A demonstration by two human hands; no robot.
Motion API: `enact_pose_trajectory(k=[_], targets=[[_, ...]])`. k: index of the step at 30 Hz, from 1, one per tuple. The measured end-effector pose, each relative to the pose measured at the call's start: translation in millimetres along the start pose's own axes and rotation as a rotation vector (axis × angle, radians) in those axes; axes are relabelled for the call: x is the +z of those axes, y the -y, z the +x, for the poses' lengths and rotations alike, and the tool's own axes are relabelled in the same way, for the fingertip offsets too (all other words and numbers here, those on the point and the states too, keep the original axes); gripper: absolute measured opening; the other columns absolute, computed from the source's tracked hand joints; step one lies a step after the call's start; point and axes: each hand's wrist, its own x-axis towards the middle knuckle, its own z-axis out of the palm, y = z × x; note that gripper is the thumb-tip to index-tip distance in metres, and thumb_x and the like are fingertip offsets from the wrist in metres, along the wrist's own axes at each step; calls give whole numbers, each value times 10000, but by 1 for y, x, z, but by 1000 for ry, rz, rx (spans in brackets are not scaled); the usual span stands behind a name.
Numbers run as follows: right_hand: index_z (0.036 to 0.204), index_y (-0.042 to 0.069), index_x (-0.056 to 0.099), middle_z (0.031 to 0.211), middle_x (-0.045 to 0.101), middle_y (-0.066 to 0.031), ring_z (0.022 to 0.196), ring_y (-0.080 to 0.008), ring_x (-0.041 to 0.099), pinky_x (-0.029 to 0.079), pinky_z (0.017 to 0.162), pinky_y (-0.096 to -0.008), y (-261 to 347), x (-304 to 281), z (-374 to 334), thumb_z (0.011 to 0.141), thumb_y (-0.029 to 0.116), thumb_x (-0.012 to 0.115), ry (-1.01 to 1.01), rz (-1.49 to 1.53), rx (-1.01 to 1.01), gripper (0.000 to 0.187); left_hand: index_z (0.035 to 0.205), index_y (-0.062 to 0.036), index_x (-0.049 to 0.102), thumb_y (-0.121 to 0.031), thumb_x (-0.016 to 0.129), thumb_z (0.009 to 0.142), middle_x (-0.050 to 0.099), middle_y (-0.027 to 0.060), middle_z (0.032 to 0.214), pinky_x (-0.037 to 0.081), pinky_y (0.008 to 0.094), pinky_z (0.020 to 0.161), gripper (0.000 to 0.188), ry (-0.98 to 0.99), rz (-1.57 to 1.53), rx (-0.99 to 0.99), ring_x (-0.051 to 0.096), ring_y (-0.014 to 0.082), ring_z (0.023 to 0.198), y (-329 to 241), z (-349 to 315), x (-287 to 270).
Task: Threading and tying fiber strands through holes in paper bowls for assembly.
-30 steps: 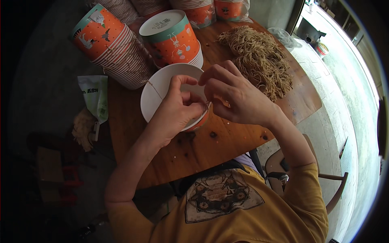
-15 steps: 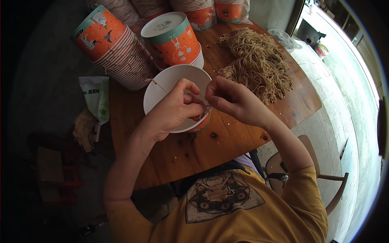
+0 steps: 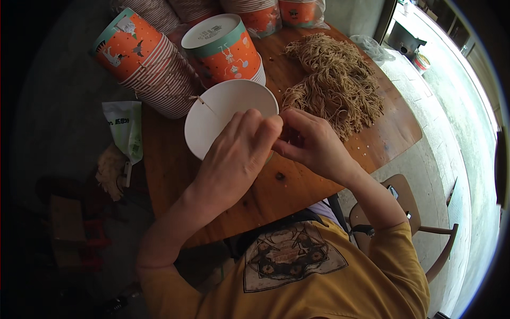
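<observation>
A white-lined paper bucket (image 3: 212, 114) tilts toward me on the wooden table. A thin string (image 3: 201, 100) comes through its left wall, and part of it lies across the inside toward my hands. At the right rim my left hand (image 3: 236, 154) is closed with its back up, fingertips bent over and pressed together. Right beside it, my right hand (image 3: 313, 135) pinches thumb and forefinger. The two hands meet at the fingertips. What they hold there is hidden. A heap of tan strings (image 3: 340, 80) lies to the right of the bucket.
Behind the bucket stand an upside-down stack of orange paper buckets (image 3: 223, 50) and a leaning stack (image 3: 138, 50). More wrapped stacks (image 3: 249, 16) fill the back. A green-white bag (image 3: 125, 125) hangs at the left. A wooden chair (image 3: 401, 202) is beside the table's right edge.
My left hand has turned over, back upward, and its fingers have closed in against my right fingertips. The bucket has shifted slightly left and up in view.
</observation>
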Motion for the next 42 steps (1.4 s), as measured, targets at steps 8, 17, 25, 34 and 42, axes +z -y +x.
enact_pose_trajectory(k=[8,17,25,34,42], targets=[[890,34,617,783,602,-73,670,-201,607,507,612,-318,0,5,-3,824,175,713,-20,31,28,184,1132,-39,408,95,562,836,553,116,857,497,402,689,360,-60,-470,-333,613,282,802,2,-1,8],[848,20,601,757,600,-72,634,-168,601,489,572,-291,-1,12,-5,808,100,708,-116,68,69,140,1155,-38,411,101,538,851,551,117,866,509,386,716,358,-83,-445,-272,614,254,799,1,-3,6],[837,16,588,765,596,-77,638,-173,612,500,573,-291,-2,16,-7,808,67,685,-141,90,44,114,1082,-14,531,59,560,853,534,117,971,514,330,744,242,-96,-384,-388,600,214,868,8,-10,-9],[838,20,583,776,601,-83,650,-196,624,508,579,-299,0,15,-7,808,66,681,-147,41,6,112,992,1,563,-11,604,879,609,114,868,516,340,690,121,-38,-536,-475,631,224,760,0,-10,9],[833,18,581,771,597,-79,649,-194,621,507,571,-299,-1,14,-7,803,54,680,-135,25,-25,110,974,8,562,-22,600,888,621,121,860,499,342,686,98,-42,-575,-519,631,231,769,2,-12,11]])
